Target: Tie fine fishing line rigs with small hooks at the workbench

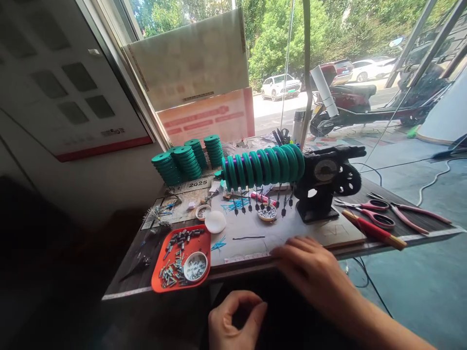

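Note:
My left hand [237, 321] is low in front of the table edge, thumb and forefinger curled into a ring with their tips together. Anything pinched there is too small to make out. My right hand [310, 257] is over the front edge of the white board [226, 250], fingers bent and close together; whatever is at their tips is hidden or too fine to see. Left of it lies a thin dark strip [248, 237]. Above the board, a row of green discs [262, 167] sits on the shaft of a black geared machine [324, 180], with short dark-ended strands hanging below.
An orange tray [155, 279] holds metal pieces and a white cup [186, 274]. A bowl of beads [267, 218], a white lid [215, 221] and blue strips [219, 244] are on the board. Scissors [383, 221], pliers [412, 218] and stacked green discs [186, 163] lie around.

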Action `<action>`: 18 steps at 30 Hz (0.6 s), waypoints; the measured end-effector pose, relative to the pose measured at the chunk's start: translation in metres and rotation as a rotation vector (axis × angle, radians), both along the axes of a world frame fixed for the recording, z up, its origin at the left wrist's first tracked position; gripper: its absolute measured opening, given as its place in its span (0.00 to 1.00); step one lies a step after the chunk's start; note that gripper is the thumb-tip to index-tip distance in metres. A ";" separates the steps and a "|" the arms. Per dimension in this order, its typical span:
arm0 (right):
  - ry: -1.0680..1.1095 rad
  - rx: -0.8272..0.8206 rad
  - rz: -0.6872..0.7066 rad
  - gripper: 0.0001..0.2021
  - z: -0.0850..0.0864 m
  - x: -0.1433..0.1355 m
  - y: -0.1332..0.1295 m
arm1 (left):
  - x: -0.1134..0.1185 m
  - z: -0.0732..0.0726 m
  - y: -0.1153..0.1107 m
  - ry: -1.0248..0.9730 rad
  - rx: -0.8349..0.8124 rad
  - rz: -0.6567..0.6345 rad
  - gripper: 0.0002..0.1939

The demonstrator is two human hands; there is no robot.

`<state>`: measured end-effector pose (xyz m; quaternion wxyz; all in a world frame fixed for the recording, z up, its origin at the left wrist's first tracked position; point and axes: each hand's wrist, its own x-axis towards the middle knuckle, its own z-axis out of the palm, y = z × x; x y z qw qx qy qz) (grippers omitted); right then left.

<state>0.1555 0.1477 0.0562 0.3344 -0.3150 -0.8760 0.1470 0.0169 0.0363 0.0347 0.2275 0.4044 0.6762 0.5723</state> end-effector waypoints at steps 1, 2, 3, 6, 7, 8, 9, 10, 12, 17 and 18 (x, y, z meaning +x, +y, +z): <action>0.039 -0.081 0.065 0.07 0.002 0.002 -0.011 | 0.001 0.000 0.000 -0.039 -0.004 0.009 0.02; 0.069 -0.158 0.122 0.07 0.003 0.003 -0.020 | 0.002 -0.001 0.000 -0.069 0.001 0.013 0.04; 0.090 -0.228 0.164 0.07 0.003 0.004 -0.026 | 0.004 -0.002 -0.001 -0.085 0.013 0.008 0.07; 0.072 -0.356 0.229 0.07 0.002 0.003 -0.035 | 0.006 -0.004 -0.003 -0.035 0.062 -0.030 0.17; 0.056 -0.385 0.244 0.07 0.002 0.002 -0.035 | 0.007 -0.005 -0.004 0.005 0.075 -0.043 0.20; 0.041 -0.408 0.254 0.07 0.002 0.001 -0.034 | 0.007 -0.007 -0.005 0.047 0.085 -0.055 0.22; 0.026 -0.423 0.259 0.07 0.003 0.000 -0.034 | 0.007 -0.008 -0.005 0.090 0.091 -0.062 0.22; 0.015 -0.430 0.258 0.07 0.004 -0.002 -0.034 | 0.008 -0.009 -0.006 0.136 0.092 -0.062 0.22; 0.004 -0.426 0.240 0.06 0.004 -0.004 -0.034 | 0.007 -0.011 -0.006 0.228 0.095 -0.048 0.21; 0.006 -0.415 0.201 0.06 0.002 -0.008 -0.037 | 0.005 -0.019 -0.006 0.368 0.130 -0.055 0.18; 0.008 -0.416 0.203 0.06 0.001 -0.008 -0.037 | 0.005 -0.020 -0.006 0.365 0.126 -0.069 0.18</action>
